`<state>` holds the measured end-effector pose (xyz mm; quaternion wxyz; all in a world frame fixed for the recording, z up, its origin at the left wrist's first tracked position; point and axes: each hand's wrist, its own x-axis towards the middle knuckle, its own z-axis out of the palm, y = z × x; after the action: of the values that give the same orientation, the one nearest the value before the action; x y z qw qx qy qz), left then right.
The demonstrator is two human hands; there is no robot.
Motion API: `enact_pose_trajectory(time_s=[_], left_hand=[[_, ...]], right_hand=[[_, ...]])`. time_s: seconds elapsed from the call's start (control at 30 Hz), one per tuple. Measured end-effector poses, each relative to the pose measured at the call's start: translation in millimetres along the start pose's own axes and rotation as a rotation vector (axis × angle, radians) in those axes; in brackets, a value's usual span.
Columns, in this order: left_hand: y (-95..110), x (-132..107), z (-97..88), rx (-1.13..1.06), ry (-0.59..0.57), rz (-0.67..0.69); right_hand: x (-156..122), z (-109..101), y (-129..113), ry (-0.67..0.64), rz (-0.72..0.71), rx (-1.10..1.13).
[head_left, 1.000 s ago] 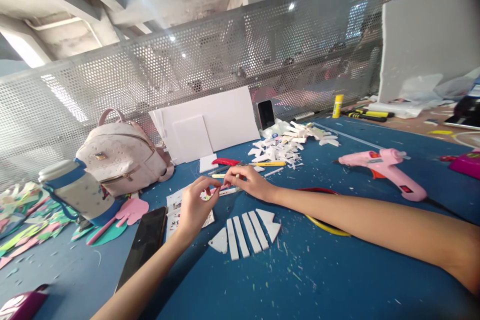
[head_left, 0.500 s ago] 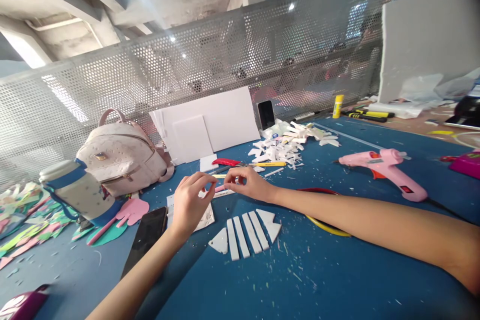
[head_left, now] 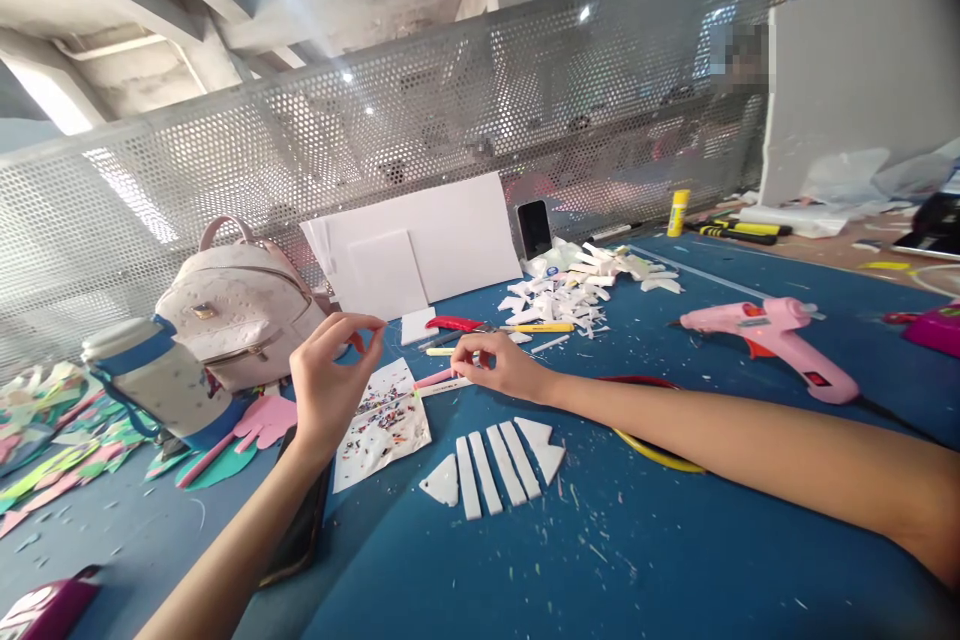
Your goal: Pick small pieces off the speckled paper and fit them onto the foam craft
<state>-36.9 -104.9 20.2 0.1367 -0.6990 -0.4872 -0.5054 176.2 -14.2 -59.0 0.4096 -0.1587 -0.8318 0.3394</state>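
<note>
My left hand (head_left: 334,375) is raised above the far end of a dark phone (head_left: 300,545), its thumb and index tip pinched together. Anything between them is too fine to make out. Below it lies a white sheet (head_left: 386,425) strewn with tiny coloured bits. My right hand (head_left: 499,365) hovers by a pink pen (head_left: 435,378), fingers curled to the thumb; what they pinch, if anything, is hidden. Nearer me, white foam strips (head_left: 491,470) lie in a row between a rounded triangular foam piece (head_left: 441,480) and a notched foam piece (head_left: 541,445), together shaped like a fish.
A pink glue gun (head_left: 772,330) lies at right. Behind are foam scraps (head_left: 570,290), red-handled pliers (head_left: 456,324), a yellow cutter (head_left: 540,328) and white boards (head_left: 457,240). A backpack (head_left: 232,300) and bottle (head_left: 161,380) stand left. Cables (head_left: 660,455) run under my right forearm.
My left hand has drawn away to the left from my right hand, uncovering the sheet with coloured bits. My right hand has stayed nearly in place. The foam pieces lie as before.
</note>
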Motion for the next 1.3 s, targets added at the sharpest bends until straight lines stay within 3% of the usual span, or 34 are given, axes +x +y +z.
enact_pose_trajectory(time_s=[0.37,0.8,0.97,1.2,1.3], left_hand=[[-24,5,0.7,-0.216,0.115,-0.424],[-39,9,1.3,-0.394,0.208,-0.532],[-37,4,3.5,-0.247,0.136,-0.452],[-9,-12,13.8,-0.005,-0.113,0.0],[2,-21,23.6,0.037,-0.224,0.087]], right_hand=[[0,0,-2,-0.02,0.018,-0.005],[1,-2,-3,-0.029,0.004,-0.018],[0,-3,-3,-0.062,0.004,0.008],[2,-3,-2,-0.028,0.016,0.022],[3,-2,-3,0.007,0.021,0.032]])
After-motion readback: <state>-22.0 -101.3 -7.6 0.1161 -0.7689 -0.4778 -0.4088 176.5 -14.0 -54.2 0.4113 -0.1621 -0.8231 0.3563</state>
